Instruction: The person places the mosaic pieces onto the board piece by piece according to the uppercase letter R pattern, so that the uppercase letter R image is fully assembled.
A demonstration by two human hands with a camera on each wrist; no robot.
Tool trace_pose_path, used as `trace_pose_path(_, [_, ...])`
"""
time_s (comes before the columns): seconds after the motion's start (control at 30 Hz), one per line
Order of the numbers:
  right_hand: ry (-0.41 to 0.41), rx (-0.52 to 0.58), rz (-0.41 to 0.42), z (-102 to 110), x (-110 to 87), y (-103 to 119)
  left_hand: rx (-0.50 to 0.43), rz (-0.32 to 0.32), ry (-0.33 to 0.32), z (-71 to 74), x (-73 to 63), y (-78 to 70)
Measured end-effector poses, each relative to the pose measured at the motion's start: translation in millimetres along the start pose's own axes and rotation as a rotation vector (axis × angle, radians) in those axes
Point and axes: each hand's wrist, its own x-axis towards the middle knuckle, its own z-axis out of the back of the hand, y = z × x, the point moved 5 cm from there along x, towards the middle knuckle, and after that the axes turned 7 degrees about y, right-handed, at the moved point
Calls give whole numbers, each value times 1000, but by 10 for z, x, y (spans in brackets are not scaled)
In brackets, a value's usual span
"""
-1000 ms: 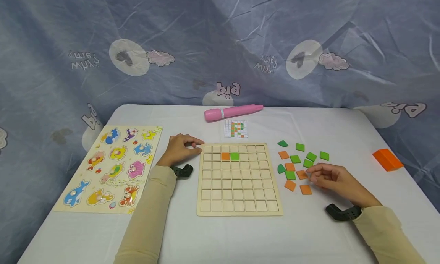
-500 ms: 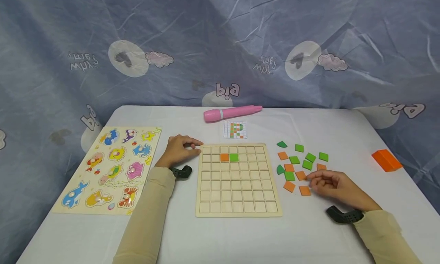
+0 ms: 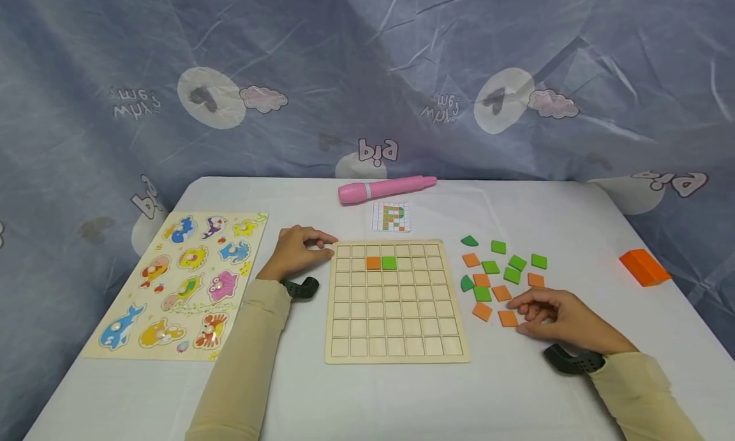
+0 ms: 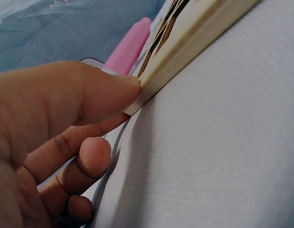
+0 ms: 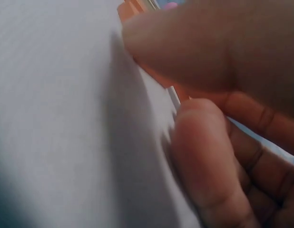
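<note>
A wooden grid board (image 3: 373, 329) lies flat, with one orange tile (image 3: 374, 263) and one green tile (image 3: 389, 263) side by side in its second row. My left hand (image 3: 295, 251) holds the board's upper left corner. In the left wrist view the thumb (image 4: 113, 92) presses the corner's edge. Right of the board, loose green and orange tiles are scattered. My right hand (image 3: 554, 316) is over the nearest orange tile (image 3: 508, 318), index finger and thumb spread at its edges. That tile still lies flat. The other right fingers are loosely curled.
A small card (image 3: 392, 217) with a coloured grid pattern lies beyond the board, before a pink pen-like stick (image 3: 387, 189). A sea-animal peg puzzle (image 3: 172, 288) is at the left. An orange block (image 3: 644, 267) stands near the right table edge. Two green curved pieces (image 3: 467, 283) lie among the tiles.
My right hand has drawn back from the middle orange tiles and lowered toward the nearest one, uncovering an orange tile behind it. The left hand keeps its place at the board.
</note>
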Motion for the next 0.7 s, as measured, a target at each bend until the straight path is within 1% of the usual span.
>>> trace_pose_path(0.13, [-12,-29,44,-17,20,30,2,7,-2,12,-13,-7])
trace_pose_path(0.27, [-21,-34,82,-27,36,35,0,7,-5,30,-28,-31])
trace_pose_path(0.5, [-33,-51,89,-21,26,14,-5,0,-4,16,-24,-28])
trace_pose_path(0.7, [-40,-51,114,-16,2,1,-10,0,-8,-9,-15,-22])
